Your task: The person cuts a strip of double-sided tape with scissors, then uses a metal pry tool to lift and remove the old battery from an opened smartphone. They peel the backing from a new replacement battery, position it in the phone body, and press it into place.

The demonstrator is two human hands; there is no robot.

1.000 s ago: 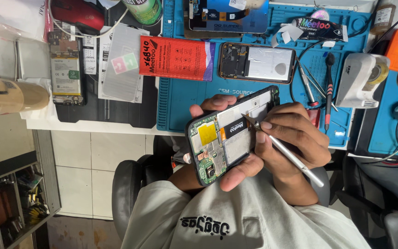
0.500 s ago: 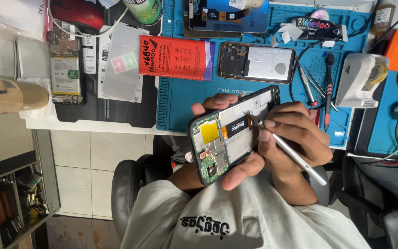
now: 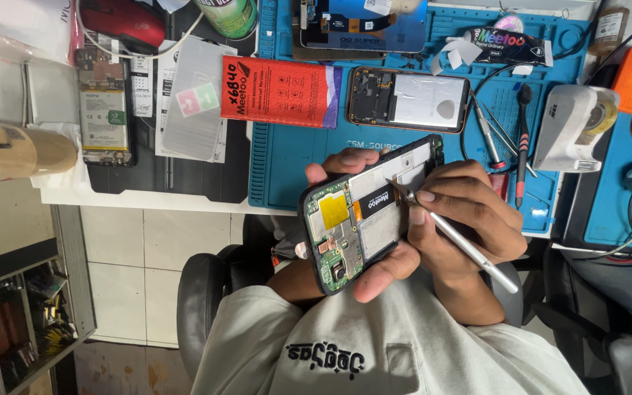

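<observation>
An opened phone [image 3: 360, 219] with its back cover off shows a green circuit board, a yellow patch and a silver battery with a black label. My left hand [image 3: 383, 276] cradles it from behind above my lap, fingers wrapped round both long edges. My right hand [image 3: 469, 212] grips a thin silver tool [image 3: 469, 247] like a pen. The tool's tip touches the phone's inside at the upper edge of the battery.
A blue repair mat [image 3: 287, 161] covers the desk ahead, with a second opened phone [image 3: 407, 99], a red packet [image 3: 279, 91], screwdrivers [image 3: 522, 139] and a white device [image 3: 576, 124]. A third phone [image 3: 104, 117] lies on a black mat at left. A black chair [image 3: 202, 300] is under me.
The tool's tip has crept slightly up and left along the battery edge. The phone and my left hand have stayed almost still.
</observation>
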